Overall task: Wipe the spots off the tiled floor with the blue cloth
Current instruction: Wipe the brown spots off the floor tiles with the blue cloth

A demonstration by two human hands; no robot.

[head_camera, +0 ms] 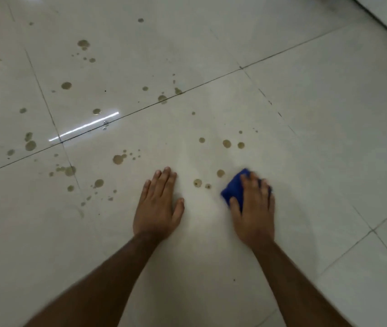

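Note:
My right hand [254, 206] presses a folded blue cloth [233, 188] flat on the pale tiled floor [317, 138]; the cloth sticks out past my fingers and thumb, and the hand looks blurred. My left hand [158, 204] lies flat on the tile beside it, fingers together, holding nothing. Brown spots [197, 182] sit between the two hands. Further spots [226, 143] lie just ahead, and several more spots [66, 85] are scattered across the tiles to the left and far left.
Dark grout lines [187, 89] cross the floor diagonally. A bright light reflection [86, 126] lies on a joint at the left. A wall base or ledge [386, 22] runs along the top right corner.

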